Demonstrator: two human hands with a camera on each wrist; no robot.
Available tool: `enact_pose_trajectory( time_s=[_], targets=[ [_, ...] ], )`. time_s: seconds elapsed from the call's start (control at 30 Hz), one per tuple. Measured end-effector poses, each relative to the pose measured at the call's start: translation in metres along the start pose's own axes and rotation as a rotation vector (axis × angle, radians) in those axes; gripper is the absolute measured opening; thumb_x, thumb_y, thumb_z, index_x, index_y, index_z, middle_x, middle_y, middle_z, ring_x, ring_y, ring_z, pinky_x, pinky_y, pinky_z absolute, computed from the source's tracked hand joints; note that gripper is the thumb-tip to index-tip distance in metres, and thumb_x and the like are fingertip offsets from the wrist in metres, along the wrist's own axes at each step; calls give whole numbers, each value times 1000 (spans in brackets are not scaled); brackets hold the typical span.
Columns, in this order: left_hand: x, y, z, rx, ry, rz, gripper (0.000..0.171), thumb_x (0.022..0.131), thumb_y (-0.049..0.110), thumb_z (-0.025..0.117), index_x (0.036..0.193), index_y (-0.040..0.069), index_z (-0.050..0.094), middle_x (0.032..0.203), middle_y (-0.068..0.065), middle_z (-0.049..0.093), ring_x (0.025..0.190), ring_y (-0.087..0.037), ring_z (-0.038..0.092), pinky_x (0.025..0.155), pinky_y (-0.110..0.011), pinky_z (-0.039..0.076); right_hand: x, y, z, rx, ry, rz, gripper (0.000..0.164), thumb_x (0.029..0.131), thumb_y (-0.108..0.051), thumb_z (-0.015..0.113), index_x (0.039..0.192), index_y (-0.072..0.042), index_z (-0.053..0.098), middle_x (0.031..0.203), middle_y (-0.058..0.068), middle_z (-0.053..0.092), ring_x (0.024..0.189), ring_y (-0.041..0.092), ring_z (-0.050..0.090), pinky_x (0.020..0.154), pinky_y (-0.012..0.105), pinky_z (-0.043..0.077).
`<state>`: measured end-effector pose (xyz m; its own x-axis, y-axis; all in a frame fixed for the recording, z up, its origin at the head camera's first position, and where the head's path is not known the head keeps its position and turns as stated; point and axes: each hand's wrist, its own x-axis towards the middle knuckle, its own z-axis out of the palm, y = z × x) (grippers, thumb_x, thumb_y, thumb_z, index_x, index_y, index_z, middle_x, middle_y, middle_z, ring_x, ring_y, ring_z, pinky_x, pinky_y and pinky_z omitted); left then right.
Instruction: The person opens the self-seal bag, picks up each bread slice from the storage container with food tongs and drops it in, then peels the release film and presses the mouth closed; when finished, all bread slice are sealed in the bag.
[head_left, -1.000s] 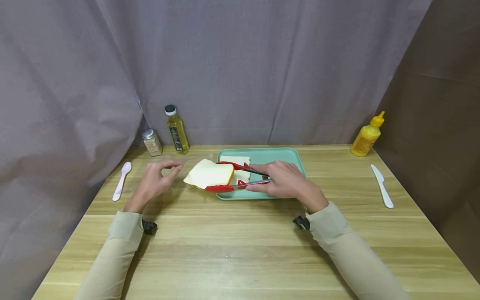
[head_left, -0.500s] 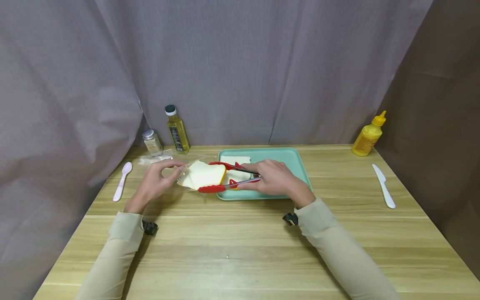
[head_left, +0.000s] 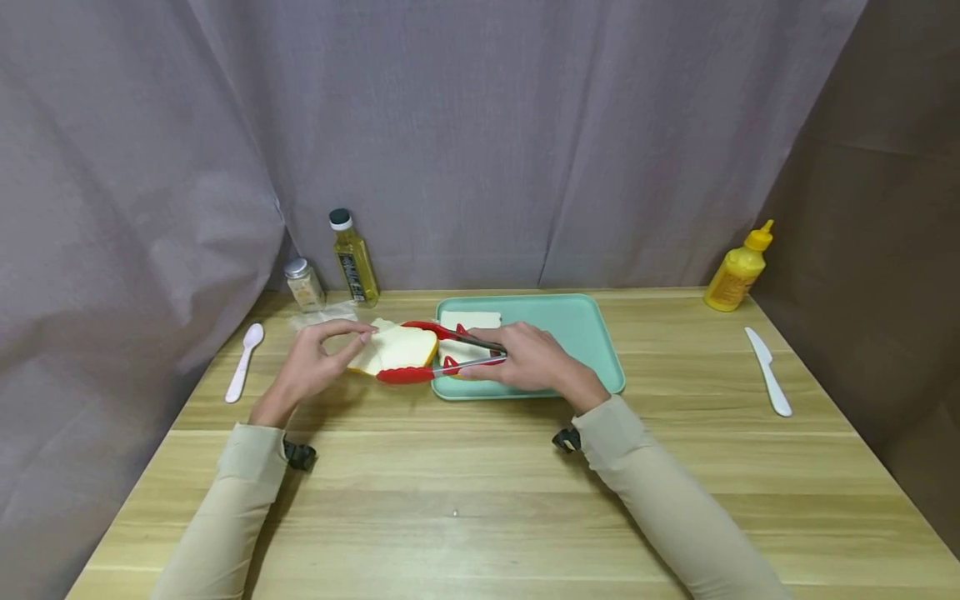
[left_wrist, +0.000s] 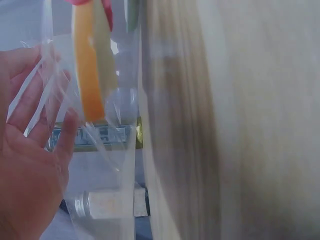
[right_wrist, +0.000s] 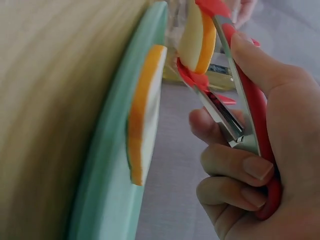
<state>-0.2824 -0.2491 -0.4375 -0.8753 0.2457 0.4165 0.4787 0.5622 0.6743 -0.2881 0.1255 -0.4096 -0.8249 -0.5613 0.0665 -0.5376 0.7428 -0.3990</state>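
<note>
My right hand (head_left: 532, 358) grips a pair of red-tipped tongs (head_left: 407, 376), which clamp a slice of bread (head_left: 397, 347) with a yellow-orange crust. The slice is held above the table, left of the teal tray (head_left: 581, 333). At its left end my left hand (head_left: 318, 358) pinches a clear plastic bag (left_wrist: 100, 170) between thumb and forefinger. In the left wrist view the transparent film crosses my fingers and reaches the slice. A second bread slice (right_wrist: 145, 115) lies on the tray's left part, partly hidden by the tongs in the head view.
An oil bottle (head_left: 355, 267) and a seasoning jar (head_left: 304, 285) stand at the back left, a white spoon (head_left: 244, 362) nearer the left edge. To the right are a yellow squeeze bottle (head_left: 737, 275) and a white knife (head_left: 768, 371). A grey curtain (head_left: 480, 150) closes the back.
My right hand has moved left with the tongs and bread, bringing the slice up to my left fingers and into the plastic film. My left hand has stayed almost still.
</note>
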Motion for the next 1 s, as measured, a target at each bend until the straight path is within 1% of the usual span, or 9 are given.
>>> enact_pose_trajectory(
  time_s=[0.17, 0.23, 0.33, 0.4, 0.5, 0.7, 0.83, 0.9, 1.0],
  targets=[
    [0, 2, -1, -50, 17, -21, 18, 105, 23, 75, 119, 16, 84, 120, -2, 83, 121, -22, 73, 110, -23, 51, 3, -3, 6, -49, -14, -10, 83, 91, -80, 69, 157, -31, 58, 98, -4, 76, 80, 13, 50, 56, 32, 33],
    [1, 2, -1, -61, 22, -29, 18, 105, 24, 75, 118, 17, 84, 119, -1, 83, 120, -20, 73, 109, -23, 52, 4, -5, 7, -61, -19, -12, 84, 91, -81, 68, 158, -31, 57, 87, -6, 72, 76, 12, 47, 56, 31, 33],
    [1, 2, -2, -57, 13, -26, 17, 104, 23, 76, 118, 19, 84, 120, -1, 83, 121, -18, 73, 110, -34, 55, 4, -7, 8, -40, -8, -14, 85, 90, -81, 68, 159, -32, 55, 77, -5, 65, 70, 13, 42, 56, 32, 32],
    [1, 3, -1, -51, -4, -19, 17, 104, 22, 76, 119, 19, 84, 121, -1, 82, 122, -18, 72, 112, -37, 54, 5, -8, 9, -17, 13, -19, 85, 90, -81, 69, 159, -33, 56, 83, -7, 69, 70, 13, 44, 55, 31, 35],
    [1, 3, 0, -55, -17, -17, 17, 104, 22, 76, 118, 20, 84, 120, -1, 83, 122, -17, 72, 112, -29, 51, 6, -10, 12, 14, 41, -27, 84, 90, -79, 70, 158, -33, 56, 93, -6, 74, 71, 13, 46, 56, 32, 38],
    [0, 7, 3, -115, -16, -33, 15, 103, 23, 77, 116, 20, 85, 117, 1, 83, 116, -10, 71, 111, -23, 48, 11, -13, 22, 37, 56, -39, 83, 90, -80, 70, 159, -35, 55, 92, -6, 74, 71, 12, 46, 57, 31, 39],
    [-1, 7, 5, -126, -20, -32, 16, 104, 23, 77, 117, 20, 84, 118, 1, 83, 117, -10, 71, 113, -22, 48, 17, -16, 29, 56, 76, -50, 83, 90, -79, 71, 158, -36, 55, 80, -8, 64, 69, 10, 44, 56, 30, 36],
    [-1, 6, 5, -117, -18, -33, 15, 103, 22, 77, 117, 19, 84, 118, 1, 83, 118, -12, 72, 112, -21, 48, 19, -17, 32, 62, 87, -53, 82, 90, -78, 72, 159, -36, 55, 69, -7, 51, 66, 10, 40, 54, 31, 32],
    [0, 5, 5, -137, -28, -44, 16, 104, 21, 76, 118, 17, 84, 120, -2, 83, 119, -15, 73, 111, -22, 52, 21, -17, 33, 73, 107, -53, 81, 90, -76, 73, 158, -37, 55, 66, -11, 47, 63, 8, 39, 53, 30, 31]
  ],
)
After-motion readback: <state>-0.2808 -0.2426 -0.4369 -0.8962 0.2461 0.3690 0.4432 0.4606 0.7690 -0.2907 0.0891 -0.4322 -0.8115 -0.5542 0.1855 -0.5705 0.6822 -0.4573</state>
